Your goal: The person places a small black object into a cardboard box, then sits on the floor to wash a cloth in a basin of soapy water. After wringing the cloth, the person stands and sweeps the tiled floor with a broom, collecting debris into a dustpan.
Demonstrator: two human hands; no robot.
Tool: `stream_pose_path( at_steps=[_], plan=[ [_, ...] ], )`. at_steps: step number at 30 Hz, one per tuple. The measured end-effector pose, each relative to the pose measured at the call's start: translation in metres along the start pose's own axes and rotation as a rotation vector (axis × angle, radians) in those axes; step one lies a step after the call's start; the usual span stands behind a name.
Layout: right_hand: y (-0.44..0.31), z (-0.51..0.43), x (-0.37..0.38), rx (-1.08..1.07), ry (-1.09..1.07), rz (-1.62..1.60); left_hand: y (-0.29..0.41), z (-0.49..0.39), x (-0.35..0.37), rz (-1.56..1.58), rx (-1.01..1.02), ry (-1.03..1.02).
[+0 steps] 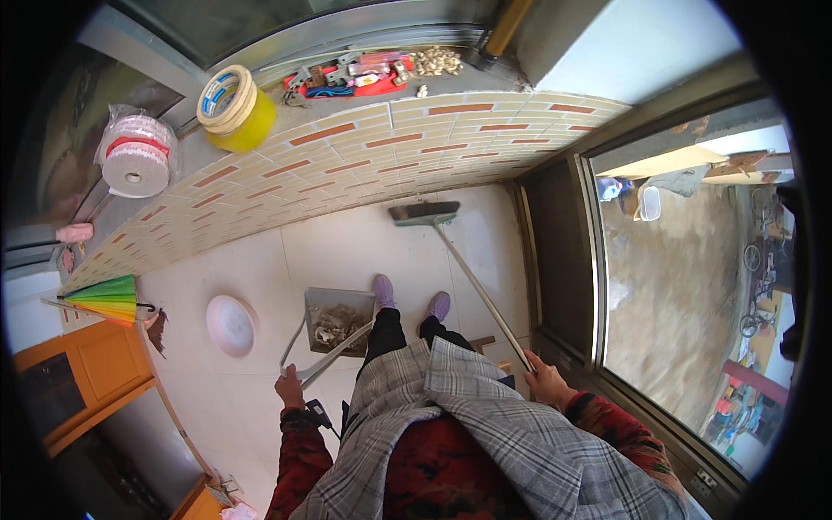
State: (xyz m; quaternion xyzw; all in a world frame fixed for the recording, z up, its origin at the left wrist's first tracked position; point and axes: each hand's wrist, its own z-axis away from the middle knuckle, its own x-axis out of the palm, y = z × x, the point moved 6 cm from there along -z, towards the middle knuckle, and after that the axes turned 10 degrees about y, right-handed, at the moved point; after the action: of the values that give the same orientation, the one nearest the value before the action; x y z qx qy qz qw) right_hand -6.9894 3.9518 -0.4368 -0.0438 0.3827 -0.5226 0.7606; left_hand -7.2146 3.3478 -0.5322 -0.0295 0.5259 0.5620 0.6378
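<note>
My right hand (pixel 545 379) grips the long pale handle of a broom (pixel 426 213), low at the right. The broom's dark bristles rest on the tile floor close to the foot of the brick-patterned wall. In my left hand (pixel 290 387) is the bent handle of a grey dustpan (pixel 365 296). Its pan sits on the floor beside my purple shoe (pixel 383 290) and holds a heap of debris (pixel 339 328), which looks like scraps and dirt. The handle's two bars run from the pan's sides up to my fingers.
A pale pink basin (pixel 232 326) stands on the floor at left, near a rainbow umbrella (pixel 107 299) by the wall. Tape rolls (pixel 235 110), a wrapped paper roll (pixel 135 172), clips and peanuts (pixel 439 62) lie on the window sill. A dark-framed glass door (pixel 588 273) borders the right side.
</note>
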Motion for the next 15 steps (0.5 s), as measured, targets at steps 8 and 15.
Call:
stream_pose_path(
  at_steps=[8, 15],
  plan=[
    [-0.085, -0.09, 0.033, -0.251, -0.283, 0.314, -0.026, -0.004, -0.009, 0.075, -0.087, 0.06],
    [-0.144, -0.159, 0.098, -0.363, -0.191, 0.12, -0.037, -0.006, -0.022, 0.102, -0.102, 0.102]
  ],
)
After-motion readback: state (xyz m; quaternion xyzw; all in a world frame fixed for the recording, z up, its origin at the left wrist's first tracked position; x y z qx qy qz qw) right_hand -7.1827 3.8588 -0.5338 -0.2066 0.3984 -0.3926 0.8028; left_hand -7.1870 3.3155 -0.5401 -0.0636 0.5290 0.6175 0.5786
